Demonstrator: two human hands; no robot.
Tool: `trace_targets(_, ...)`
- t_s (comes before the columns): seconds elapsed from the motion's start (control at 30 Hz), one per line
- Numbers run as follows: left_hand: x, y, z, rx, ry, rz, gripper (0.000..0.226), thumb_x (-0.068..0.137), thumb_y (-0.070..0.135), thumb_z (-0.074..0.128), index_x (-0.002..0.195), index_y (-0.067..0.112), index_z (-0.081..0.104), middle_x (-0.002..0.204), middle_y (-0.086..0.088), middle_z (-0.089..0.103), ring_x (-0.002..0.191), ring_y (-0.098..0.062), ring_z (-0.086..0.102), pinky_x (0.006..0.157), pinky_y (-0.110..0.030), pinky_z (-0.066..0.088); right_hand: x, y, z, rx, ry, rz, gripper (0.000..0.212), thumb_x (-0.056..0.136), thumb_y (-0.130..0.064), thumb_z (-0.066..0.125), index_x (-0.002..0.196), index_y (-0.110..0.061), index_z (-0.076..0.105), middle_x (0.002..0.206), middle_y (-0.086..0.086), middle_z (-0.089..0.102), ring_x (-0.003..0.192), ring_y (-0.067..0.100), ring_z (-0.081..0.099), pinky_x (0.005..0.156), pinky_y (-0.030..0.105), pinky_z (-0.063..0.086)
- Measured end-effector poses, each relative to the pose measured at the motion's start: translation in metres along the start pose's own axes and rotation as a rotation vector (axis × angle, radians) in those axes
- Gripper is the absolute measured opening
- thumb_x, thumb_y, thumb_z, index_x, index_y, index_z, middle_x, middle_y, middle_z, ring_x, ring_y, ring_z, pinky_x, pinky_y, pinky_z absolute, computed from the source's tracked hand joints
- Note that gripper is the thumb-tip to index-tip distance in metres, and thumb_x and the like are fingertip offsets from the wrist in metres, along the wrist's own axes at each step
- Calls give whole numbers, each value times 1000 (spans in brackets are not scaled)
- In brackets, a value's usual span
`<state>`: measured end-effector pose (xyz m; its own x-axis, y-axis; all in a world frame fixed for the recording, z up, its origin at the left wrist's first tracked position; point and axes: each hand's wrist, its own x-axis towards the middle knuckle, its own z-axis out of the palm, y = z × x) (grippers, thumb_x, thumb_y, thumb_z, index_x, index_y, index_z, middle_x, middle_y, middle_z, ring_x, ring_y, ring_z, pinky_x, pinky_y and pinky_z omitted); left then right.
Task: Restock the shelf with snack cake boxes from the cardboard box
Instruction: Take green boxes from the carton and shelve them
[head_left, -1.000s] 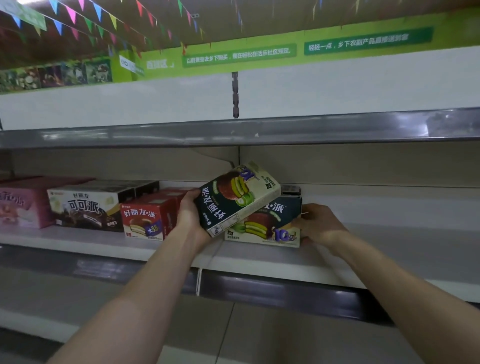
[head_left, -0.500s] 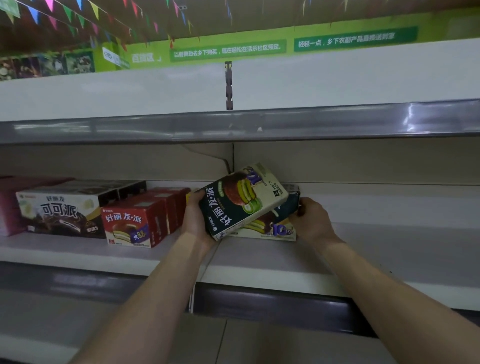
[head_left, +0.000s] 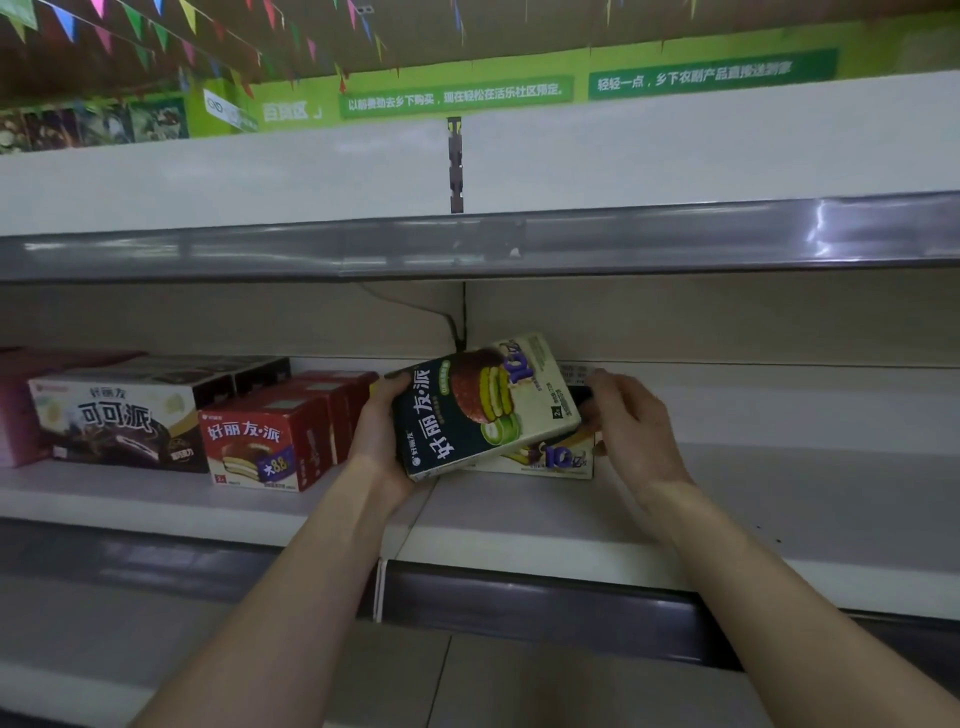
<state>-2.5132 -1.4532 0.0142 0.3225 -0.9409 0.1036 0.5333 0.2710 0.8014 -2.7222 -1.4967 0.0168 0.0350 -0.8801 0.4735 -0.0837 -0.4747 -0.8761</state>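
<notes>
Since the earlier frame, the tilted box has dropped lower over the one on the shelf, covering more of it, and my right hand has slid up to the boxes' right end.

Left hand (head_left: 382, 447): fingers curled round the left end of the green box (head_left: 485, 405), thumb on top edge, gripping it. Box is held off the shelf (head_left: 519, 525), printed face toward me, long axis running lower-left to upper-right, right end raised.

Right hand (head_left: 631, 428): fingers curled, tips touching the right end of the lower box (head_left: 563, 460); can't tell whether it grips or only presses. Lower box lies flat on the shelf, long axis left-right, mostly hidden behind the green box.

Red boxes (head_left: 267, 447) and a brown box (head_left: 117, 426) stand to the left, on the same shelf.
</notes>
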Motion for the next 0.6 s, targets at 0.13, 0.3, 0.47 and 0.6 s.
trace_targets(0.13,-4,3,0,-26,-23,-3,29,93,37,51,95,13,68,88,-11,72,83,-30,66,82,-43,51,-5,-7,-2,35,-220,58,22,97,-39,49,105,-25,63,94,-5,67,81,10,64,68,23,47)
trace_targets(0.3,-7,4,-3,41,-29,-133,25,89,35,57,95,12,67,86,-12,70,74,-27,67,77,-39,53,2,5,-5,54,-145,-104,41,94,-10,54,129,-30,51,127,3,56,110,22,57,83,28,51)
trace_targets(0.47,-10,-2,-3,354,33,-415,18,92,17,58,100,1,58,76,-21,68,60,-31,68,60,-46,58,-6,11,-8,-278,-415,-349,100,74,-16,80,149,-32,16,141,-1,25,126,1,31,108,13,23)
trace_targets(0.6,-9,2,-9,264,47,-422,26,87,8,58,111,0,56,91,-27,69,75,-38,70,66,-53,55,-2,12,-9,-275,-371,-426,64,71,-5,81,121,-27,48,135,4,32,125,5,36,98,-4,23)
